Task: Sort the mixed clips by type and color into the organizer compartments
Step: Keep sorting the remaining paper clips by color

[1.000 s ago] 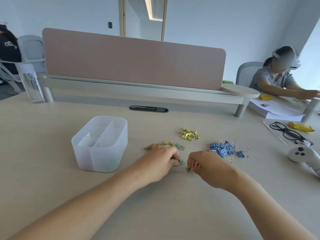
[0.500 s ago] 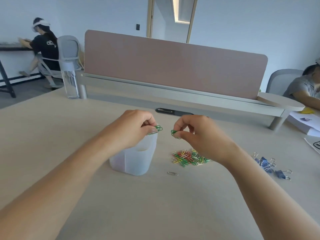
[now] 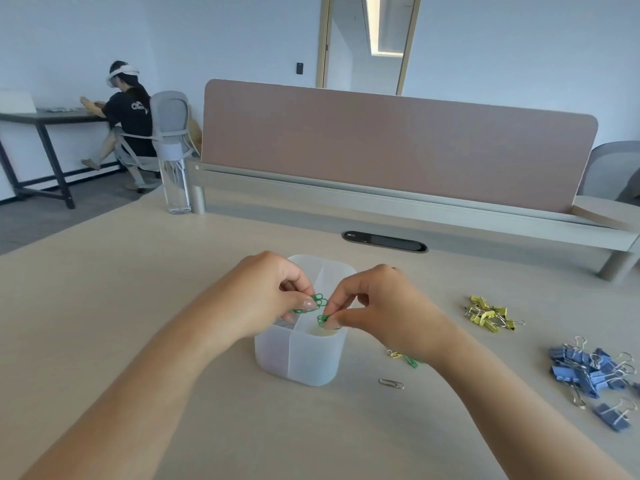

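Observation:
A translucent white organizer (image 3: 304, 362) with inner dividers stands on the table in front of me. Both hands hover over its opening. My left hand (image 3: 263, 292) pinches a few green paper clips (image 3: 317, 302) between thumb and fingers. My right hand (image 3: 377, 303) pinches one green paper clip (image 3: 322, 319) just above the near right compartment. Part of the mixed paper clip pile (image 3: 408, 358) shows under my right wrist; the rest is hidden. A lone silver paper clip (image 3: 391, 383) lies beside the organizer.
Yellow binder clips (image 3: 491, 315) lie in a heap to the right, blue binder clips (image 3: 595, 375) nearer the right edge. A clear water bottle (image 3: 175, 178) stands at the back left by the pink desk divider (image 3: 398, 143). A person sits at another desk far left.
Both hands rose from the paper clip pile with green clips and moved left over the organizer. The view turned left and came closer.

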